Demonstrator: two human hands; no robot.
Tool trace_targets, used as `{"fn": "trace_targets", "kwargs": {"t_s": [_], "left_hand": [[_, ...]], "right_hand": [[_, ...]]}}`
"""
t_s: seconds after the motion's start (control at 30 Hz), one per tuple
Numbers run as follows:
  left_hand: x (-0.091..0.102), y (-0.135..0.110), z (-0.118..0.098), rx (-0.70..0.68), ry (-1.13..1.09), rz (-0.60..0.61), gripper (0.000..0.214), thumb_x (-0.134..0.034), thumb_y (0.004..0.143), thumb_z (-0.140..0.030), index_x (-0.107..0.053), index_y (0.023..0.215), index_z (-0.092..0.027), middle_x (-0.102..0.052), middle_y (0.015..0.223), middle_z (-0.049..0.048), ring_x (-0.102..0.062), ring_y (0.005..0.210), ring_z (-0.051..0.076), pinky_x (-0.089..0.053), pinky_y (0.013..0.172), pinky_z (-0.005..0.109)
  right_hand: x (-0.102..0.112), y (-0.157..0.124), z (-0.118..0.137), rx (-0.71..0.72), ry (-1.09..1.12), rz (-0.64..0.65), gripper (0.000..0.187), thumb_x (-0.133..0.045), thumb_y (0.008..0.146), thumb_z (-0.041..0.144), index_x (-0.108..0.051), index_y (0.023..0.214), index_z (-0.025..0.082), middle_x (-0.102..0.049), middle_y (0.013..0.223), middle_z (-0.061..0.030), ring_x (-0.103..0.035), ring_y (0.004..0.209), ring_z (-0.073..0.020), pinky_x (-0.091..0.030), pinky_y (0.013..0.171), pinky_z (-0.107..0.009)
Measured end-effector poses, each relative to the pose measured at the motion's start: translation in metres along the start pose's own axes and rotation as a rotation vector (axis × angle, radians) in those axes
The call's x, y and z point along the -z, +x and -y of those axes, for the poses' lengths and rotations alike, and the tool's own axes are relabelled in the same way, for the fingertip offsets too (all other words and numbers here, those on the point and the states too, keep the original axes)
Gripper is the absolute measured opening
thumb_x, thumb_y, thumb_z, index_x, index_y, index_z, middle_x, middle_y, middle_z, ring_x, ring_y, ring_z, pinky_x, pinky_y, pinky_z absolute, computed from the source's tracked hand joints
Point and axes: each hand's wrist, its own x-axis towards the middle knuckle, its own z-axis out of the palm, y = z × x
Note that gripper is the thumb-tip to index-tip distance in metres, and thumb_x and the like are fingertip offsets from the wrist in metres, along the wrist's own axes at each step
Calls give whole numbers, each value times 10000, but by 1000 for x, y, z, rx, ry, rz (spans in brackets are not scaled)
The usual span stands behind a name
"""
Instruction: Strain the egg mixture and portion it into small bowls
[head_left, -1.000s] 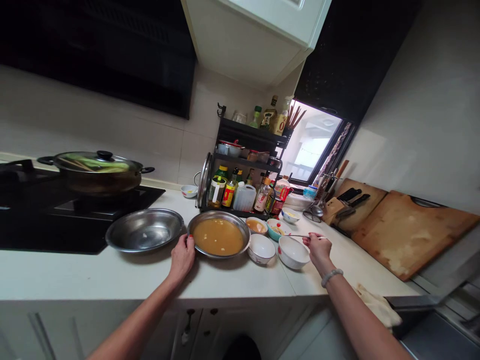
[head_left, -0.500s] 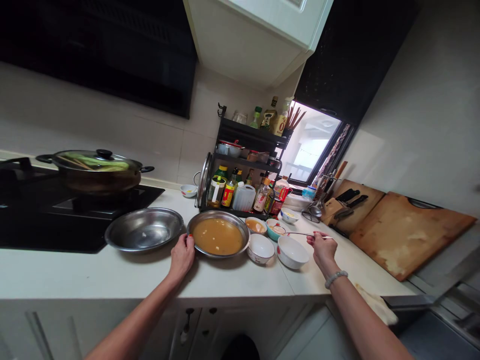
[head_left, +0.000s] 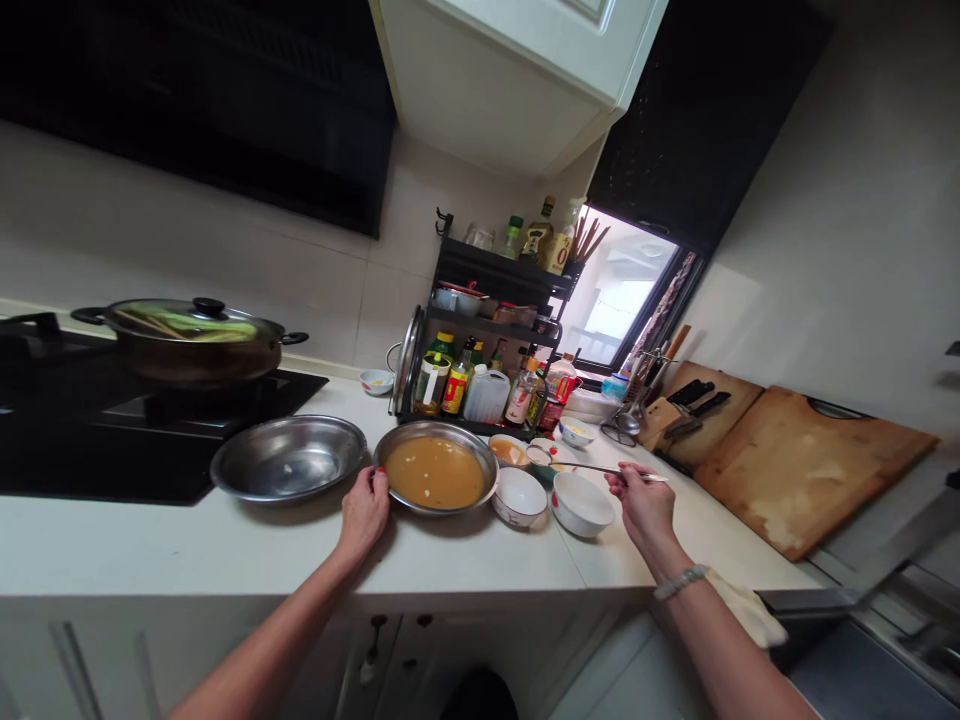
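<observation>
My left hand (head_left: 365, 510) grips the near rim of a steel dish of yellow-brown liquid (head_left: 436, 471) on the white counter. My right hand (head_left: 639, 498) is closed on the handle of a long metal spoon (head_left: 592, 467), held level. The spoon's bowl hangs over a green-rimmed bowl (head_left: 541, 456), behind two white bowls (head_left: 579, 505) (head_left: 518, 496). A small bowl of orange sauce (head_left: 508, 450) stands beside the steel dish.
An empty steel dish (head_left: 289, 458) lies left of the filled one. A lidded pot (head_left: 193, 341) sits on the black hob. A rack of bottles (head_left: 481, 345) stands at the back. Knife block (head_left: 665, 416) and wooden boards (head_left: 802, 460) are right. A cloth (head_left: 748, 607) hangs at the counter edge.
The spoon has lifted from the green-rimmed bowl and drifted left, now carrying something pale in its bowl. My left hand has stayed on the dish rim.
</observation>
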Motion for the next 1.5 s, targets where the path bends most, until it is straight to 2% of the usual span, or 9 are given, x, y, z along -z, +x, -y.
{"fn": "trace_targets", "kwargs": {"t_s": [0.37,0.53,0.63,0.7,0.8,0.93,1.07,1.2,1.5], "left_hand": [[0,-1,0,-7,5,-9,448,-291,891,-349,-610,1099,-113,-705,971,158,-652,887,276,-462,776,346],[1,-2,-1,-6,-9,2,441,-292,893,-344,-607,1096,-112,-706,937,147,-656,860,272,-464,765,342],[1,-2,-1,-1,-22,-1,441,-302,890,-352,-607,1100,-111,-706,946,148,-656,866,275,-467,769,345],[1,-2,-1,0,-28,-6,440,-306,890,-356,-611,1097,-116,-709,942,144,-658,864,273,-469,769,347],[1,-1,-1,-6,-26,-9,449,-302,888,-354,-614,1098,-108,-710,946,150,-657,862,272,-468,768,349],[1,-1,0,-6,-19,-3,450,-306,885,-355,-616,1097,-109,-708,963,155,-658,867,266,-467,769,342],[0,-1,1,-7,-9,-8,456,-298,889,-355,-614,1103,-106,-711,931,151,-658,845,266,-465,763,344],[0,-1,1,-14,-3,-18,461,-294,890,-355,-612,1103,-100,-708,923,155,-659,842,269,-466,756,343],[-1,0,1,6,7,-11,441,-303,889,-348,-607,1107,-115,-709,932,146,-660,866,271,-472,769,341]], "right_hand": [[-36,-59,16,-70,8,217,359,-785,579,362,-575,776,148,-636,527,-12,-558,419,-106,-427,369,-175],[-49,-82,17,68,-107,364,419,-730,647,508,-586,849,171,-598,506,25,-562,420,-123,-483,439,-235],[-50,-92,20,209,-177,467,361,-669,715,512,-613,877,194,-585,526,43,-553,422,-113,-546,594,-303],[-49,-95,23,280,-218,490,322,-651,733,496,-630,878,209,-590,557,35,-555,440,-120,-545,596,-307],[-45,-87,27,342,-255,457,312,-634,744,491,-638,882,212,-597,588,18,-552,450,-130,-512,506,-282],[-32,-57,23,383,-291,324,349,-626,745,509,-624,887,190,-596,568,13,-554,447,-137,-495,478,-271],[-13,-19,8,324,-396,176,401,-628,708,536,-620,868,168,-601,528,7,-567,419,-152,-472,422,-256],[2,6,-8,281,-492,64,363,-610,712,496,-620,830,152,-597,490,11,-581,392,-158,-460,396,-240],[8,25,-28,263,-527,52,297,-592,707,420,-631,828,151,-593,502,15,-602,414,-164,-455,360,-220]]}}
